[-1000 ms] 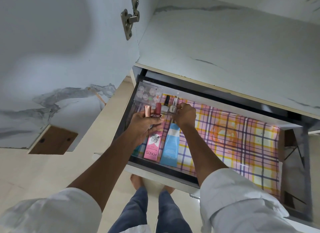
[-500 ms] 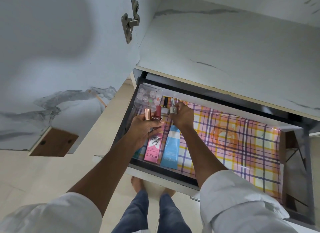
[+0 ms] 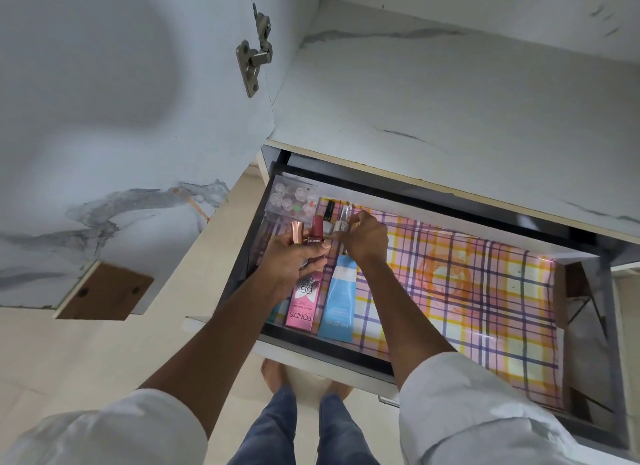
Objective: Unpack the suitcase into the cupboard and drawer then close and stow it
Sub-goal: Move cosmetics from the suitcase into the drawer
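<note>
While the drawer (image 3: 588,326) stands pulled out under the white marbled shelf (image 3: 450,101), both hands are over its far left corner. The left hand (image 3: 294,260) is curled around two small bottles, one with a copper cap (image 3: 297,232) and one with a dark red cap (image 3: 317,226), and their tops stand up above the fingers. The right hand (image 3: 367,237) pinches a small clear bottle (image 3: 340,224) with thumb and fingertips, just beside the left hand; I cannot tell if this bottle touches the drawer bottom. A black-capped bottle (image 3: 329,210) stands close behind it.

On the drawer bottom lies a checked liner (image 3: 485,291) in pink, yellow and purple. A clear box (image 3: 294,199) with small round pieces sits in the far left corner. Nearer, a pink tube box (image 3: 301,305) and a blue tube (image 3: 337,308) lie side by side along the left part, partly under the arms. The right part of the liner carries nothing that I can see.

At the left an open cupboard door (image 3: 104,118) hangs with a metal hinge (image 3: 254,57) on it. Below, bare feet (image 3: 273,374) and blue trousers (image 3: 301,430) are on the pale floor (image 3: 86,353). White sleeves (image 3: 467,405) are pushed up both arms. The suitcase is not in view.
</note>
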